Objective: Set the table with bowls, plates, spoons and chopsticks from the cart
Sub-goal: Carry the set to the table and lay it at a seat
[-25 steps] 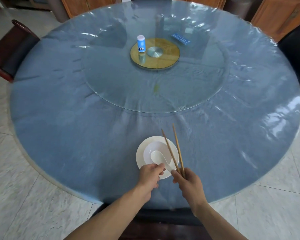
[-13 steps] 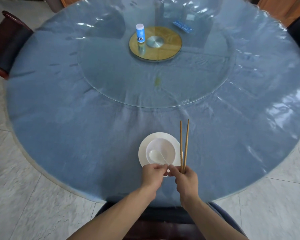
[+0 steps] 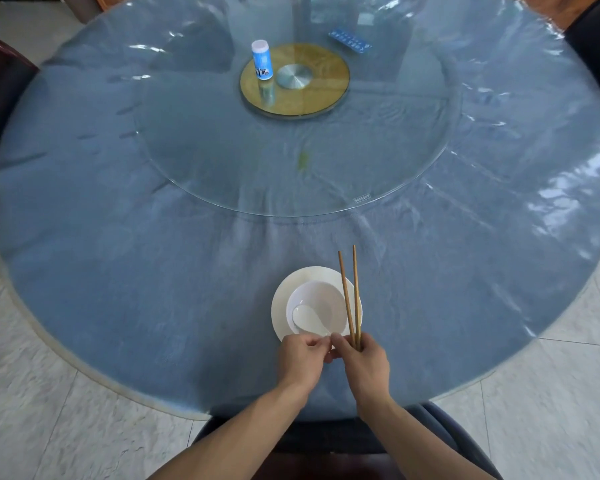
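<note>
the right hand (image 3: pixel 361 358) grips the chopsticks (image 3: pixel 350 299) by their near ends over the plate (image 3: pixel 279 306), likely to lay them beside the bowl (image 3: pixel 317 311), while the left hand (image 3: pixel 300 356) pinches the spoon (image 3: pixel 309 318) handle to steady it there.

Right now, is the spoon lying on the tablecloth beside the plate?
No, the spoon lies inside the bowl, which sits on the plate.

Bare bench (image 3: pixel 136 289) is left either side of the plate (image 3: pixel 280 306) (bowl stacked on it); the chopsticks (image 3: pixel 350 299) cross its right rim.
</note>
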Motion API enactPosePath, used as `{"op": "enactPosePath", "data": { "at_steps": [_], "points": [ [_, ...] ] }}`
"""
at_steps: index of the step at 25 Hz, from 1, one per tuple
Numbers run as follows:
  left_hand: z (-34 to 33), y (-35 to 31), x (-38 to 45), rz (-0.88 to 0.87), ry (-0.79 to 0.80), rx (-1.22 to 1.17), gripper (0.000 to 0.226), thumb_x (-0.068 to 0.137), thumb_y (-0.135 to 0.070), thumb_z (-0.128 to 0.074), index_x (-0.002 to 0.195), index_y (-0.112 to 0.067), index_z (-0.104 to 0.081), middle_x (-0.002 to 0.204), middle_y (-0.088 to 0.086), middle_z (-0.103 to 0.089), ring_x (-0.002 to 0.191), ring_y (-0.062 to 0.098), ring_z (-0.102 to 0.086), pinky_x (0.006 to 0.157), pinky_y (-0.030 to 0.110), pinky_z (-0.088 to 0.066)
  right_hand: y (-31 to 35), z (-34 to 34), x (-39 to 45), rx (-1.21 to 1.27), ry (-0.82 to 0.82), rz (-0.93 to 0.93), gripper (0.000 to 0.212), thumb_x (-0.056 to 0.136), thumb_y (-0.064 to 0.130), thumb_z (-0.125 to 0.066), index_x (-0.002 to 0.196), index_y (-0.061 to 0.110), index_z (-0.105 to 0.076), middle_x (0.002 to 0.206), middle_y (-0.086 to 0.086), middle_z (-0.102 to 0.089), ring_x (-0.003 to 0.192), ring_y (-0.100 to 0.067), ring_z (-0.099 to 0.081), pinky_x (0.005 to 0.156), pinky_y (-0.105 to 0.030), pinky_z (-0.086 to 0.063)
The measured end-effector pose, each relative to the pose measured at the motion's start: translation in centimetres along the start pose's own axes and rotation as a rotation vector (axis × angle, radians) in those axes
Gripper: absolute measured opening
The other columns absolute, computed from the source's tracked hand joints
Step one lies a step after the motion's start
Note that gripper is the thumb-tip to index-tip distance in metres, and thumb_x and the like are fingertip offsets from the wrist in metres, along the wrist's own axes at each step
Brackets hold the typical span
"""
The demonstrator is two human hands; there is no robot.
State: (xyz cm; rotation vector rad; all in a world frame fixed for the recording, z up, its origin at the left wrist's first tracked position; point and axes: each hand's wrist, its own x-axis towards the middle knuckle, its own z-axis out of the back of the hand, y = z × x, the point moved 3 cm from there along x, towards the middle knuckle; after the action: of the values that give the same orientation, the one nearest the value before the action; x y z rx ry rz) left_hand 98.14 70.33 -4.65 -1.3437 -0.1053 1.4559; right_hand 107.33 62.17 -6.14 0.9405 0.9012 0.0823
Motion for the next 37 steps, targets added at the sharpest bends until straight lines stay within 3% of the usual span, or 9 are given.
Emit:
{"op": "enactPosePath", "data": {
  "at_steps": [4, 9, 13, 19, 22, 25, 27, 31, 37],
  "points": [
    [0.1, -0.1, -0.1, 0.034, -0.019, 0.003, 0.034, 0.089, -0.025, -0.069, 0.057, -0.017, -0.072, 0.056, -0.006, -0.071, 0.055, 0.003, -0.065, 0.055, 0.015, -0.044, 0.3, 0.5, 0.0, -0.079, 0.014, 0.028, 0.025, 0.083, 0.047, -0.067, 0.082, 0.022, -0.061, 0.07, 0.006, -0.072, 0.071, -0.006, -0.067, 0.059, -0.021, -0.044],
    [0.9, -0.3, -0.6, 0.033, -0.047, 0.005, 0.035, 0.088, -0.027, -0.069, 0.057, -0.011, -0.071, 0.053, -0.004, -0.066, 0.052, 0.009, -0.053, 0.056, 0.022, -0.042, 1.3, 2.7, -0.2, -0.167, -0.026, 0.093, 0.034, 0.088, 0.058, -0.056, 0.08, 0.026, -0.056, 0.07, 0.007, -0.064, 0.066, -0.008, -0.061, 0.056, -0.024, -0.042],
    [0.6, -0.1, -1.8, -0.127, 0.003, 0.058, 0.037, 0.086, -0.026, -0.068, 0.051, -0.016, -0.059, 0.05, -0.007, -0.06, 0.05, 0.007, -0.049, 0.058, 0.025, -0.041, 0.5, 6.2, 0.5, -0.067, -0.085, 0.073, 0.023, 0.099, 0.033, -0.043, 0.089, 0.026, -0.062, 0.076, 0.001, -0.063, 0.065, -0.018, -0.057, 0.058, -0.029, -0.041],
    [-4.7, 1.2, -4.2, -0.225, 0.454, 0.333, 0.035, 0.092, -0.039, -0.062, 0.061, -0.021, -0.063, 0.049, -0.008, -0.059, 0.044, 0.002, -0.049, 0.051, 0.019, -0.041, -1.0, 7.3, 0.4, 0.264, 0.202, -0.129, 0.021, 0.1, 0.003, -0.045, 0.107, 0.002, -0.065, 0.083, -0.013, -0.059, 0.063, -0.019, -0.057, 0.059, -0.033, -0.051],
    [-6.0, 1.9, -4.3, -0.206, 0.454, 0.355, 0.033, 0.093, -0.041, -0.06, 0.07, -0.018, -0.065, 0.05, -0.007, -0.054, 0.049, 0.007, -0.052, 0.055, 0.025, -0.041, -1.4, 6.0, 0.7, 0.406, 0.253, -0.205, 0.016, 0.098, 0.001, -0.052, 0.104, -0.001, -0.067, 0.087, -0.018, -0.071, 0.079, -0.024, -0.07, 0.072, -0.035, -0.059],
    [-6.2, 2.4, -3.6, -0.159, 0.406, 0.276, 0.032, 0.093, -0.034, -0.061, 0.069, -0.013, -0.063, 0.056, -0.006, -0.054, 0.059, 0.015, -0.05, 0.06, 0.03, -0.038, -1.4, 4.8, 1.6, 0.436, 0.291, -0.218, 0.015, 0.097, 0.003, -0.055, 0.104, -0.002, -0.067, 0.095, -0.021, -0.072, 0.091, -0.027, -0.071, 0.06, -0.04, -0.06],
    [-6.2, 2.9, -3.0, -0.089, 0.389, 0.179, 0.032, 0.093, -0.029, -0.063, 0.062, -0.021, -0.06, 0.053, -0.009, -0.054, 0.055, 0.012, -0.049, 0.057, 0.026, -0.039, -1.6, 4.4, 2.2, 0.407, 0.305, -0.207, 0.015, 0.097, 0.006, -0.057, 0.104, -0.001, -0.068, 0.098, -0.02, -0.074, 0.096, -0.028, -0.071, 0.06, -0.04, -0.06],
    [-5.8, 3.8, -2.0, -0.045, 0.351, 0.078, 0.023, 0.093, -0.026, -0.066, 0.071, -0.019, -0.066, 0.064, -0.004, -0.062, 0.059, 0.009, -0.053, 0.059, 0.022, -0.043, -2.4, 4.2, 2.9, 0.132, 0.295, -0.109, 0.018, 0.094, 0.018, -0.062, 0.086, 0.011, -0.076, 0.085, -0.013, -0.076, 0.09, -0.032, -0.072, 0.082, -0.047, -0.06],
    [-5.2, 4.1, -0.6, -0.048, 0.313, 0.086, 0.031, 0.095, -0.026, -0.063, 0.064, -0.023, -0.062, 0.044, -0.013, -0.056, 0.039, -0.002, -0.046, 0.041, 0.011, -0.035, -3.6, 4.5, 3.3, -0.184, 0.298, 0.006, 0.019, 0.089, 0.026, -0.063, 0.08, 0.017, -0.077, 0.075, -0.011, -0.073, 0.073, -0.021, -0.068, 0.078, -0.048, -0.057]
  ]
}}
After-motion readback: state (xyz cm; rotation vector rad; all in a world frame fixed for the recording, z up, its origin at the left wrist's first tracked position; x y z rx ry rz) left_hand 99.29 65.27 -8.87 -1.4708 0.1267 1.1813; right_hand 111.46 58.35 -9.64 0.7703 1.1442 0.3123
